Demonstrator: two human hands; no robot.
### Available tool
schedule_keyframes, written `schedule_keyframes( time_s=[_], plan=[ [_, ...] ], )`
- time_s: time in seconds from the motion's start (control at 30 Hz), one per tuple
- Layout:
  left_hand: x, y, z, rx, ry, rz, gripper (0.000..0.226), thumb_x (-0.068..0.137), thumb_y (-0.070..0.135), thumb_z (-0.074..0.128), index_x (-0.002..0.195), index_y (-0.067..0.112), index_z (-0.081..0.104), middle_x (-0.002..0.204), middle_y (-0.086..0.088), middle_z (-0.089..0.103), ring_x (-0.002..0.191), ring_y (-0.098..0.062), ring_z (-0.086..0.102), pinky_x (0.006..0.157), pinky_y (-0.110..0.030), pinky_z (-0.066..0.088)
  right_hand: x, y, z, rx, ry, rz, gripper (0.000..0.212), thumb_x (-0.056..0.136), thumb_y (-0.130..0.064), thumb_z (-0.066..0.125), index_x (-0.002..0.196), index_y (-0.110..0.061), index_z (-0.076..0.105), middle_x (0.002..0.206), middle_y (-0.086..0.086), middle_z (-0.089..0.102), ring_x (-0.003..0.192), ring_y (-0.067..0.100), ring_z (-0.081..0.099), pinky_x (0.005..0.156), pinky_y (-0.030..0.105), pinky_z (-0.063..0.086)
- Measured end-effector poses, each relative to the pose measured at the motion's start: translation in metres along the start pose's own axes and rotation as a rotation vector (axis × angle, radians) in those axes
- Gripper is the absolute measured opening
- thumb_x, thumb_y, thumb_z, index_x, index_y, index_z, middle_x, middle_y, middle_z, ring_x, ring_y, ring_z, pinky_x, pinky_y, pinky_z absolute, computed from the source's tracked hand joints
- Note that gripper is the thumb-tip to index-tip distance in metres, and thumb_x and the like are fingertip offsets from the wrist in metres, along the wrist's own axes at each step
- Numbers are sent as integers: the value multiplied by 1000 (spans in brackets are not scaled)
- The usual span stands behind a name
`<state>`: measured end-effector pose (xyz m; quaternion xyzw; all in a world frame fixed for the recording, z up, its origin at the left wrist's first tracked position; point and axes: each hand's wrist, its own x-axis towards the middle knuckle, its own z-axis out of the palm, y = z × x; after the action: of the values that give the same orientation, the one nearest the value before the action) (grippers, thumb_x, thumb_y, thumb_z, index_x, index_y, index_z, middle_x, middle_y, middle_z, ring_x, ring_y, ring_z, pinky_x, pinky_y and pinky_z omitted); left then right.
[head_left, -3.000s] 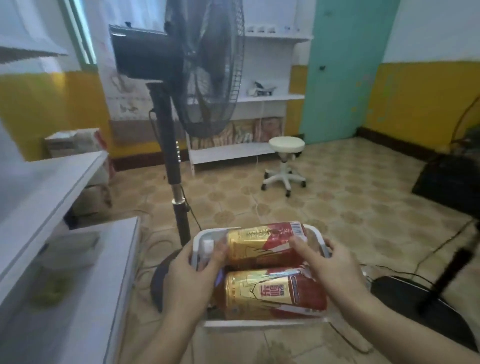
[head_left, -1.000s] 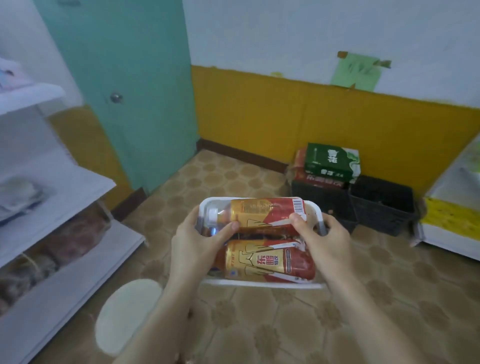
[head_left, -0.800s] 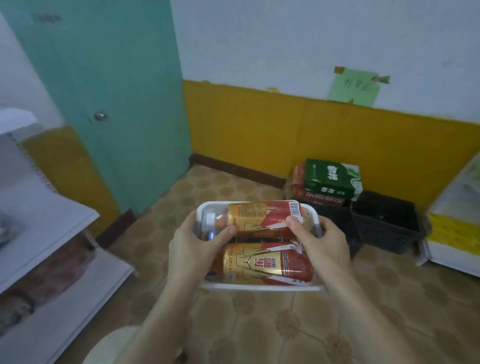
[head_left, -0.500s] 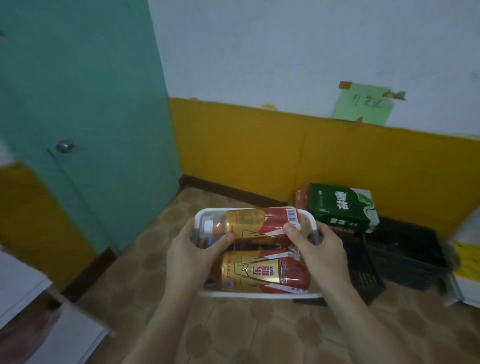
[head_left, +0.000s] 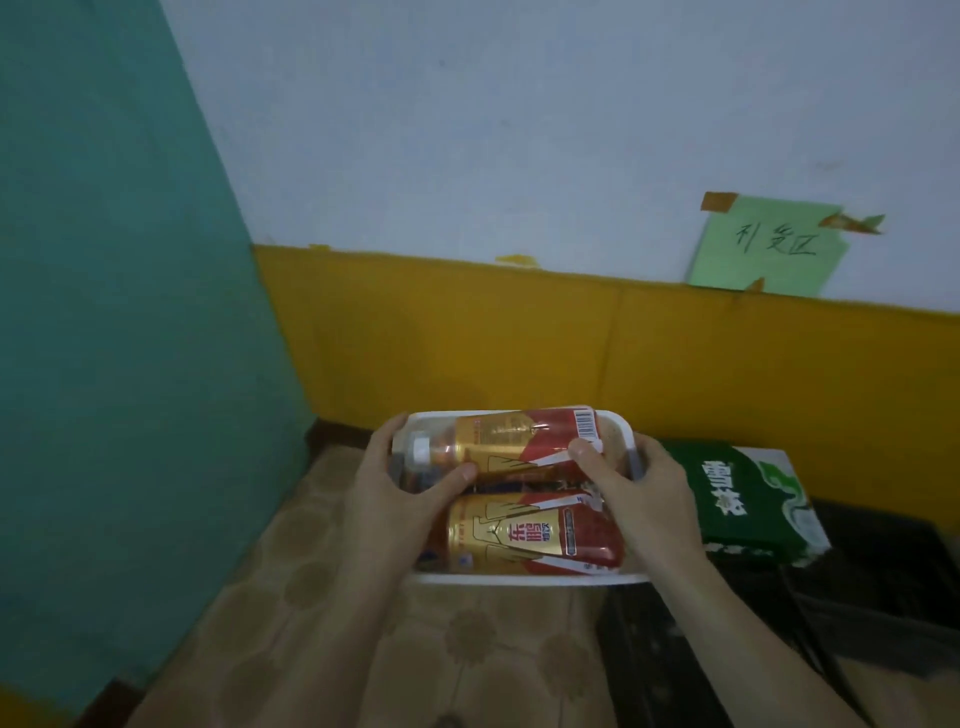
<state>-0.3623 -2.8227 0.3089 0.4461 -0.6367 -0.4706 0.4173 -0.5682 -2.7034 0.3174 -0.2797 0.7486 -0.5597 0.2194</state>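
I carry a white plastic basket (head_left: 524, 578) in front of me, above the tiled floor. Two gold-and-red drink bottles lie on their sides in it: a far bottle (head_left: 524, 439) with its white cap to the left, and a near bottle (head_left: 524, 535). My left hand (head_left: 395, 499) grips the basket's left side, thumb pressed on the far bottle. My right hand (head_left: 644, 499) grips the right side, thumb on the far bottle's red label.
A green carton (head_left: 748, 499) lies on black crates (head_left: 883, 582) at the right, against the yellow-and-white wall. A green paper note (head_left: 769, 249) is taped to that wall. A teal door (head_left: 114, 312) fills the left side.
I have turned right, away from the fan, stool and white shelves, and come closer to the wall and the crates. Both hands keep the same hold on the basket.
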Motion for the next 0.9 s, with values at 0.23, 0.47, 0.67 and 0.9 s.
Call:
schedule_keyframes(
  time_s=[0.23, 0.47, 0.67, 0.9],
  plan=[
    [190, -28, 66, 43, -144, 13, 74, 64, 43, 92, 130, 37, 59, 117, 22, 63, 110, -6, 62, 87, -44, 60, 152, -2, 51, -14, 134, 79, 30, 81, -56, 79, 90, -39, 57, 93, -12, 69, 83, 9, 72, 65, 29, 57],
    [318, -80, 152, 0, -261, -47, 67, 71, 30, 91, 129, 34, 58, 123, 13, 66, 105, 4, 64, 78, -25, 60, 298, 44, 80, -47, 168, 145, 31, 80, -59, 76, 93, -43, 53, 94, -16, 67, 80, 7, 70, 63, 28, 57],
    [419, -202, 224, 107, -227, -55, 75, 69, 45, 89, 136, 36, 55, 123, 22, 63, 111, 5, 59, 85, -24, 57, 430, 162, 143, -4, 133, 176, 34, 77, -64, 75, 96, -43, 57, 96, -14, 70, 85, 15, 74, 71, 39, 63],
    [515, -451, 313, 95, -272, -25, 67, 74, 32, 88, 133, 29, 57, 120, 15, 65, 102, 13, 62, 70, -12, 55, 548, 402, 255, 7, 166, 147, 41, 80, -60, 78, 109, -33, 66, 98, -9, 75, 80, 10, 76, 69, 37, 64]
  ],
)
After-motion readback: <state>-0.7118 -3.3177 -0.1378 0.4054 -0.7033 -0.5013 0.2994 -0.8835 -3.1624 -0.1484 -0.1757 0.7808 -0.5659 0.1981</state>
